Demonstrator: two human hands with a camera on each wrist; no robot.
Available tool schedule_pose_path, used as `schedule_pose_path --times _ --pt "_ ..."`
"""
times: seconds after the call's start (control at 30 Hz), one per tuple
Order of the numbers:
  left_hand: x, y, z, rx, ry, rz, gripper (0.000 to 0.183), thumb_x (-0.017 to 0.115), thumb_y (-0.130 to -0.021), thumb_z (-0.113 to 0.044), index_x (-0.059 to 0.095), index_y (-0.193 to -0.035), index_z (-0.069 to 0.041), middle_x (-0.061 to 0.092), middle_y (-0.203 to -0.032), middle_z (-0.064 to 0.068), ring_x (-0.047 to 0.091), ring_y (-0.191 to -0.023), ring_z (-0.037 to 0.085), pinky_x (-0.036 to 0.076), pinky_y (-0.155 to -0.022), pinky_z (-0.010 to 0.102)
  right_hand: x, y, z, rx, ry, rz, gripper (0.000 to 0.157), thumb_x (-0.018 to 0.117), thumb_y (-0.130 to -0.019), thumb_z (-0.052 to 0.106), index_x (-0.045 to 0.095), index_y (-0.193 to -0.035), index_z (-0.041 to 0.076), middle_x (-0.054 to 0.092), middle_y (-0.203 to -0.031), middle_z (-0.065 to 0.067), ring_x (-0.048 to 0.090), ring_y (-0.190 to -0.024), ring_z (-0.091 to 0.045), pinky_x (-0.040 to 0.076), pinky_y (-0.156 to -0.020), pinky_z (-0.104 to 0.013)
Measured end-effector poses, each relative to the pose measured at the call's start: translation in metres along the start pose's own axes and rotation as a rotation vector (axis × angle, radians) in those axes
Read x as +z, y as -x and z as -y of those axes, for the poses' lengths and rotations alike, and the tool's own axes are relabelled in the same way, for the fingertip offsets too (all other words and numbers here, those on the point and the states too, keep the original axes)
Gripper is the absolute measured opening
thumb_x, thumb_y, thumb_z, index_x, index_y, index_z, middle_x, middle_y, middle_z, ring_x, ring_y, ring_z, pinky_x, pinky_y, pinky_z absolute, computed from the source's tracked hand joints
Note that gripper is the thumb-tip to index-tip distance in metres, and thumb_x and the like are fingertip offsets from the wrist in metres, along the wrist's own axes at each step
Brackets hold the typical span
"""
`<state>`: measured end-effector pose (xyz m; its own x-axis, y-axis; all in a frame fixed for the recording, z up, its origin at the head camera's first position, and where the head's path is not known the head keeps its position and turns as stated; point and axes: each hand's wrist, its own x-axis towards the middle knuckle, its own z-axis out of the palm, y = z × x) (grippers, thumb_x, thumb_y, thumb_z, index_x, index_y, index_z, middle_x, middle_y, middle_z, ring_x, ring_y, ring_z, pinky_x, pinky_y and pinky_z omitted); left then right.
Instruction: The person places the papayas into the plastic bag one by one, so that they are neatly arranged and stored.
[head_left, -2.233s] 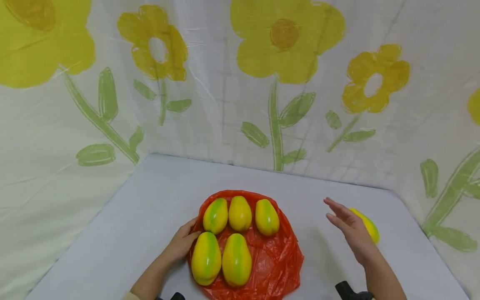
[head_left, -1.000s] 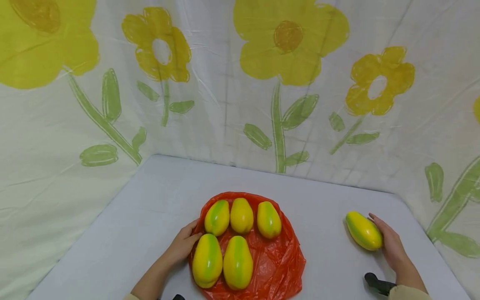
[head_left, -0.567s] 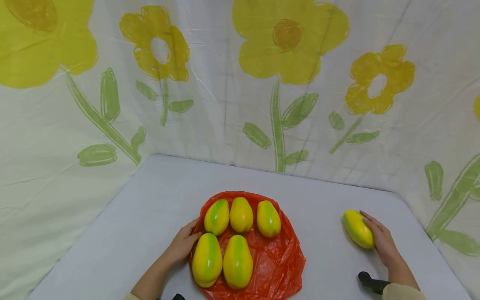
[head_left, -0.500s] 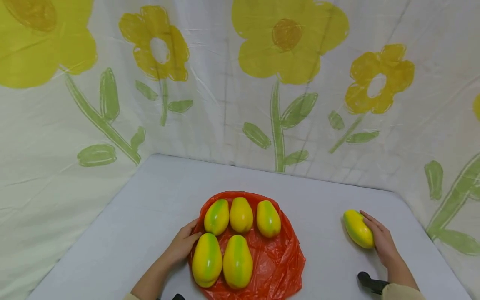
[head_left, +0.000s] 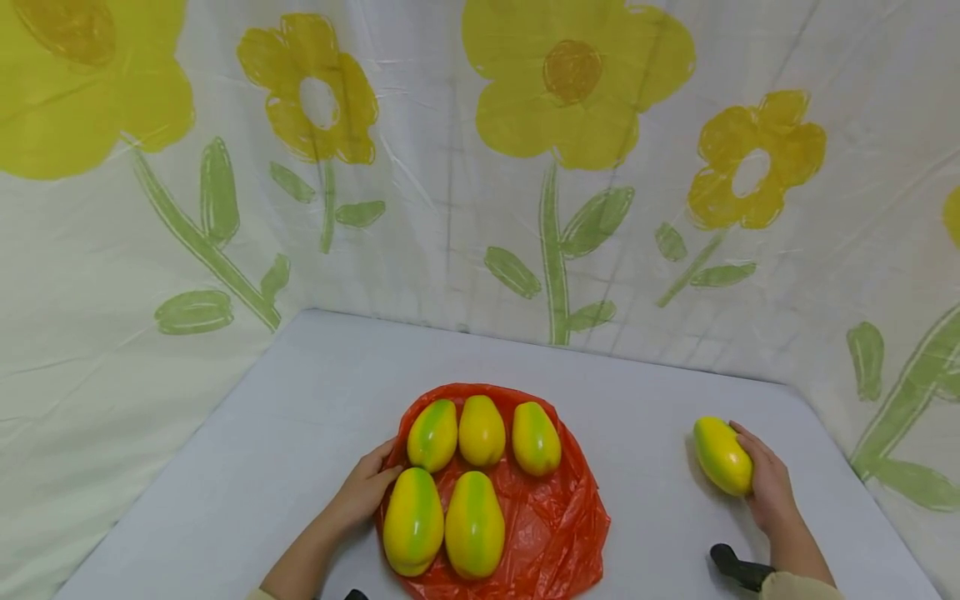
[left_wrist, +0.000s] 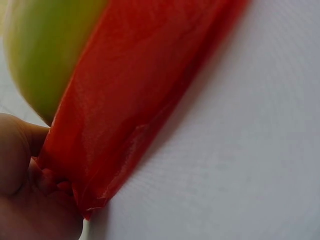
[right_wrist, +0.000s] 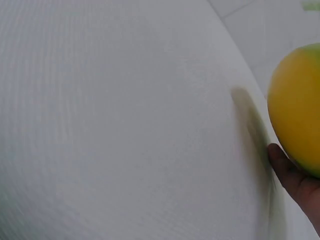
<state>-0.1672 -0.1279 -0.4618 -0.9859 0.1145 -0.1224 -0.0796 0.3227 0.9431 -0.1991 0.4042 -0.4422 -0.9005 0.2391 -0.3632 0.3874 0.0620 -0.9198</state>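
Note:
In the head view my left hand [head_left: 365,487] holds the left rim of a red plastic bag [head_left: 543,529]. The left wrist view has the thumb and curled fingers [left_wrist: 10,160] pinching the bag's edge [left_wrist: 115,90]. Several yellow papayas with green stripes lie in the open bag, among them a front-left papaya [head_left: 413,521] and a back-right papaya [head_left: 536,439]. At the right, my right hand [head_left: 768,483] grips another papaya [head_left: 722,456] from its right side. That papaya [right_wrist: 300,110] appears just off the table in the right wrist view, with the thumb against its underside.
A white table [head_left: 315,383] carries everything. Behind it hangs a pale cloth [head_left: 420,250] printed with yellow flowers. Black wrist mounts [head_left: 738,571] sit by the forearms. Bare tabletop lies between the bag and the right papaya.
My right hand has gone from above the table, left of the far papaya, round to its right side and taken hold. The papaya has turned slightly. My left hand stays on the bag.

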Motion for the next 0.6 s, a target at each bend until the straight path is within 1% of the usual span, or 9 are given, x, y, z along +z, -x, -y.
schedule_pose_path --times 0.1,0.23,0.27,0.33,0.37,0.4,0.47,0.53,0.6 --pt "0.0 0.0 0.0 0.001 0.003 -0.001 0.048 0.043 -0.094 -0.006 0.037 -0.141 0.0 0.042 -0.143 0.019 0.038 -0.132 0.036 0.031 -0.108 0.055 0.0 0.002 0.001 0.027 -0.067 -0.01 0.067 0.033 -0.091 0.061 0.015 -0.148 0.032 0.004 -0.154 0.023 0.01 -0.14 -0.007 0.006 -0.12 -0.041" --pt "0.0 0.0 0.0 0.005 0.015 0.003 0.048 0.043 -0.094 -0.006 0.036 -0.141 0.0 0.042 -0.143 0.019 0.039 -0.132 0.036 0.031 -0.109 0.054 0.0 0.005 0.002 0.058 -0.1 -0.014 0.068 0.033 -0.09 0.063 0.015 -0.148 0.034 0.004 -0.154 0.025 0.022 -0.13 -0.003 0.008 -0.12 -0.04" --pt "0.0 0.0 0.0 0.006 0.016 0.003 0.048 0.043 -0.094 -0.006 0.036 -0.141 0.0 0.042 -0.143 0.019 0.039 -0.132 0.036 0.031 -0.108 0.054 0.001 0.005 0.003 0.059 -0.097 -0.015 0.068 0.033 -0.089 0.064 0.015 -0.148 0.034 0.005 -0.153 0.026 0.026 -0.126 -0.002 0.015 -0.119 -0.037" --pt "0.0 0.0 0.001 0.006 0.018 0.004 0.048 0.043 -0.094 -0.006 0.036 -0.141 0.0 0.042 -0.143 0.019 0.039 -0.132 0.036 0.031 -0.108 0.054 0.001 0.007 0.004 0.058 -0.121 -0.019 0.068 0.034 -0.09 0.063 0.015 -0.148 0.034 0.012 -0.152 0.026 0.03 -0.115 0.002 0.031 -0.111 -0.028" --pt "0.0 0.0 0.001 0.007 0.017 0.004 0.048 0.043 -0.094 -0.006 0.036 -0.141 0.0 0.042 -0.143 0.019 0.039 -0.132 0.036 0.031 -0.108 0.054 0.001 0.008 0.004 0.053 -0.14 -0.021 0.067 0.035 -0.09 0.062 0.015 -0.148 0.033 0.019 -0.15 0.023 0.032 -0.11 0.003 0.038 -0.103 -0.023" --pt "0.0 0.0 0.001 0.008 0.017 0.004 0.048 0.043 -0.094 -0.006 0.036 -0.141 0.0 0.042 -0.143 0.019 0.039 -0.132 0.036 0.032 -0.108 0.053 0.001 0.009 0.005 0.047 -0.158 -0.024 0.067 0.036 -0.09 0.061 0.016 -0.148 0.033 0.024 -0.145 0.025 0.033 -0.105 0.004 0.042 -0.094 -0.017" --pt "0.0 0.0 0.001 0.009 0.017 0.005 0.048 0.043 -0.094 -0.006 0.036 -0.141 0.0 0.042 -0.143 0.019 0.039 -0.132 0.035 0.032 -0.108 0.053 0.002 0.012 0.007 0.037 -0.202 -0.036 0.067 0.038 -0.091 0.059 0.017 -0.148 0.032 0.035 -0.131 0.026 0.035 -0.1 0.003 0.043 -0.074 -0.01" --pt "0.0 0.0 0.001 0.01 0.019 0.004 0.048 0.043 -0.094 -0.006 0.036 -0.141 0.0 0.042 -0.143 0.019 0.04 -0.132 0.035 0.032 -0.108 0.053 0.004 0.015 0.009 0.028 -0.251 -0.047 0.067 0.04 -0.092 0.057 0.018 -0.149 0.03 0.037 -0.116 0.03 0.035 -0.099 0.001 0.044 -0.069 -0.01" --pt "0.0 0.0 0.001 0.01 0.019 0.004 0.048 0.042 -0.094 -0.006 0.036 -0.141 0.0 0.042 -0.143 0.019 0.04 -0.131 0.035 0.032 -0.108 0.053 0.006 0.019 0.012 0.03 -0.298 -0.063 0.066 0.042 -0.091 0.055 0.019 -0.148 0.03 0.039 -0.113 0.029 0.036 -0.099 0.001 0.045 -0.069 -0.01"
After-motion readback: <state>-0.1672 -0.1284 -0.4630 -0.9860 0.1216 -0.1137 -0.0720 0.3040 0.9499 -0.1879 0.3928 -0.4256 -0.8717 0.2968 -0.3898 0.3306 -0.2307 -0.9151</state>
